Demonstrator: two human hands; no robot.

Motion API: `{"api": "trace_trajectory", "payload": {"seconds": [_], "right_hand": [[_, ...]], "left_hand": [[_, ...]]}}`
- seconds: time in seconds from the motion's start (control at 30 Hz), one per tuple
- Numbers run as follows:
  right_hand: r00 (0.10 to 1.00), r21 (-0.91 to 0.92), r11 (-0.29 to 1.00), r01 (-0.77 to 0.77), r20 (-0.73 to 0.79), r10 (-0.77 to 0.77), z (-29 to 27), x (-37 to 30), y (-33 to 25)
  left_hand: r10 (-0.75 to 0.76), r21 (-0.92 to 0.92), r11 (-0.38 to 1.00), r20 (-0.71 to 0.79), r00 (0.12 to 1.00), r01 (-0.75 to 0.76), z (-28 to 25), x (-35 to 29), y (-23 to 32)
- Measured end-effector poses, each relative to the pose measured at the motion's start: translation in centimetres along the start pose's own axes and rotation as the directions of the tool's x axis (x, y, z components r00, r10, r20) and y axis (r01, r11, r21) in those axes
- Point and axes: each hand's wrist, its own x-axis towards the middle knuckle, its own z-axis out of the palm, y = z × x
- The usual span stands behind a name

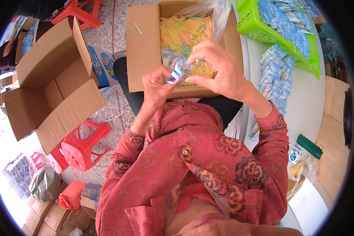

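A small blue-and-white packet (177,73) is up in front of me, over the near part of an open cardboard box (141,59). My left hand (158,84) pinches the packet's lower left edge. At its right side, my right hand (220,69) has its fingers curled in, with thumb and index fingertips close to the packet. The pale green end of a short stick (200,61) shows between those fingers; most of it is hidden. Inside the box lie heaps of thin yellow, orange and green sticks (184,31), with clear packets (170,56) at the near left.
On the white table (310,92) at right are piled blue-and-white packets (277,74), a bright green basket (249,19) full of more, and a dark green bottle (309,146). An open empty carton (53,88) and red stools (80,147) stand left. One stick (138,28) lies on a box flap.
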Motion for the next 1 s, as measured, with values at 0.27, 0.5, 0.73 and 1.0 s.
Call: {"api": "trace_trajectory", "payload": {"seconds": [0.27,0.5,0.73,1.0], "right_hand": [[0.980,-0.237,0.951,0.197,0.078,-0.184,2.1,0.3,0.8],[0.995,0.302,0.948,-0.097,0.008,0.099,0.7,4.9,2.7],[0.777,0.115,0.774,-0.623,-0.021,0.629,5.6,1.5,20.6],[0.700,-0.313,0.637,-0.704,-0.155,0.697,13.9,-6.4,31.8]], "left_hand": [[0.012,0.012,1.000,-0.051,0.999,-0.011,-0.3,1.2,-0.8],[0.056,0.111,0.993,-0.165,0.985,-0.038,-2.1,3.7,0.1],[-0.079,-0.157,0.987,-0.246,0.966,0.041,-3.3,2.6,-1.5],[-0.228,-0.245,0.954,-0.207,0.952,0.175,-3.7,0.6,-1.8]]}}
